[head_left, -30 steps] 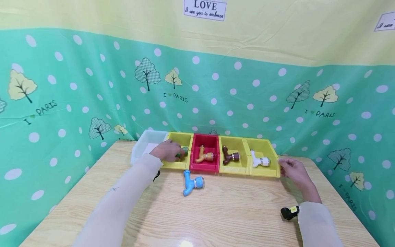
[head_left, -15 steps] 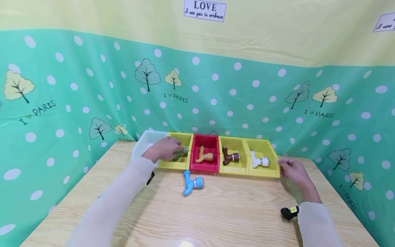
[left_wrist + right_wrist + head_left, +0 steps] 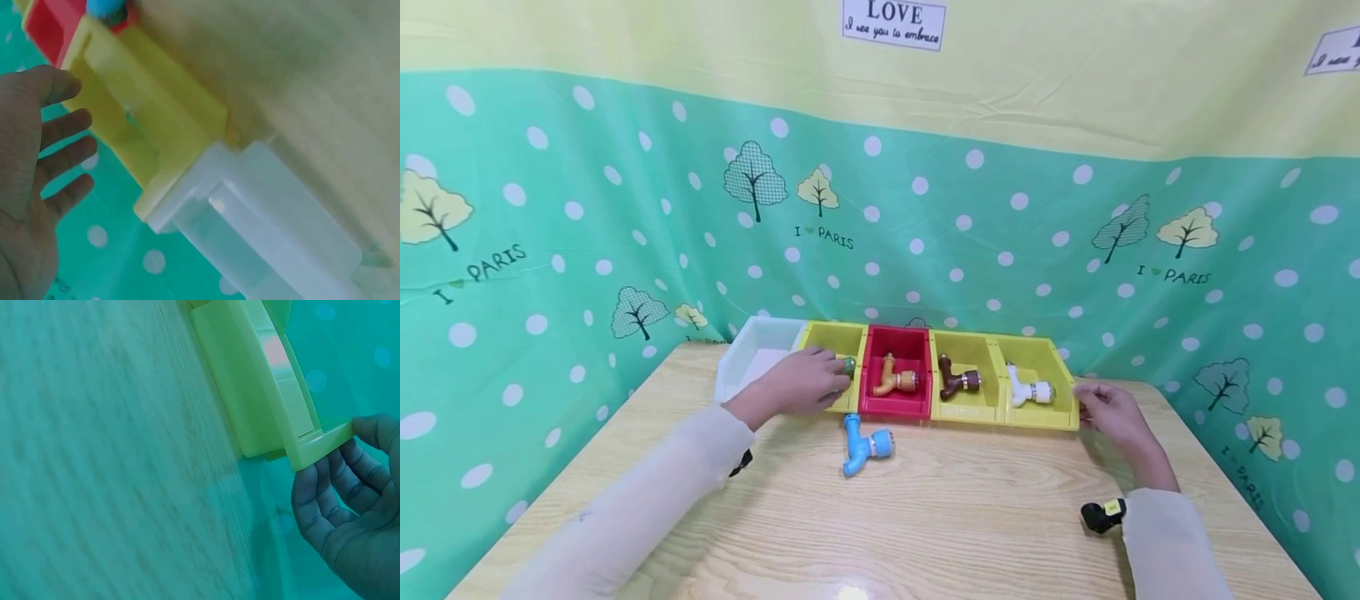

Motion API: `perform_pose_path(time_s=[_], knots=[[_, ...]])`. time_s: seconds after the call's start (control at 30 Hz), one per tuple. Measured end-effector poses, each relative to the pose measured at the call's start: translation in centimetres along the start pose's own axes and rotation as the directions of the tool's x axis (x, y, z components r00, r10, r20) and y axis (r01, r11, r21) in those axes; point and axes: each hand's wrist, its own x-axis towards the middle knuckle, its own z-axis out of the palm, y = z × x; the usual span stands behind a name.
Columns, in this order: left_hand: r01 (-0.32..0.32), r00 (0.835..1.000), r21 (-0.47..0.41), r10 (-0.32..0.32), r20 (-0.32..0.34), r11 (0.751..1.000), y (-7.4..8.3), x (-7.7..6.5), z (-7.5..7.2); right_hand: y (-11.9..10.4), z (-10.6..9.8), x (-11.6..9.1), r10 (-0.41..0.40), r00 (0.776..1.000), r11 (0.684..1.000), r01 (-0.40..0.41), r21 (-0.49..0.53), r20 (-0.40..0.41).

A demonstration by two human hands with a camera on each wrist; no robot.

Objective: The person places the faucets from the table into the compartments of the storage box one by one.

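My left hand (image 3: 808,382) hovers over the front of the left yellow bin (image 3: 835,335). Its fingers are loosely bent with nothing between them, as the left wrist view confirms. Past the fingertips shows the ribbed knob of a green tap (image 3: 849,365); the hand hides the rest of it. On the far right, my right hand (image 3: 1116,412) pinches the side edge of the end yellow bin (image 3: 250,394), thumb above and fingers below the rim. A white tap (image 3: 1040,392) lies inside that bin. In front of the row, a blue tap (image 3: 856,447) lies on the table.
Between the yellow bins, a red bin (image 3: 898,410) holds an orange tap (image 3: 887,379). A brown tap (image 3: 951,381) lies in the yellow bin beside it. A pale translucent bin (image 3: 775,331) ends the row at left. Behind hangs a green dotted curtain (image 3: 880,275).
My left hand has let go of the green tap, which stays in the left yellow bin, and has drawn back slightly toward me. The right hand keeps its place on the bin edge.
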Motion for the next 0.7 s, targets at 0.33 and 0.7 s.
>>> perform_pose_path(time_s=[0.33,0.7], knots=[[-0.088,0.996,-0.026,0.087,-0.02,0.996,4.2,-1.0,-0.8,-0.1,0.1,-0.1,-0.019,1.0,1.0,0.019,0.003,-0.002],[-0.128,0.984,-0.287,0.158,0.083,0.949,6.7,-2.0,-0.8,0.3,0.1,0.0,-0.024,1.0,1.0,0.024,0.008,-0.009]])
